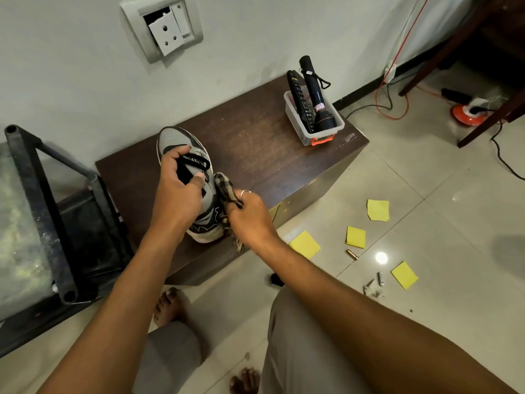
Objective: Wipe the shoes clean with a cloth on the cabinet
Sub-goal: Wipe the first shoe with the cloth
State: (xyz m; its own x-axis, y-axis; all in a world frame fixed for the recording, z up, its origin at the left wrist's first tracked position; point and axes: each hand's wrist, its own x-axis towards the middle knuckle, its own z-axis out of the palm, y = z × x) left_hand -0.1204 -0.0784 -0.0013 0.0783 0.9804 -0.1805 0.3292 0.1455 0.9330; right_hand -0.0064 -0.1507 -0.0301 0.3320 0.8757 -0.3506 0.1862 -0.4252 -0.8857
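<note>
Left hand [177,184] grips the shoe [187,177] by its laces, right hand [250,213] bunches the cloth [225,187] against its side on the cabinet [270,155] — wiping under way, heel rim apparently soiled — no second shoe in view.

Both arms bare, stretched forward, wrists close together. Left hand [179,189] sits on top of shoe [170,137], fingers curled round far side, thumb on near side. Right hand [250,214] just beside it, fingers bunched tight round cloth [224,186], knuckles up.
</note>
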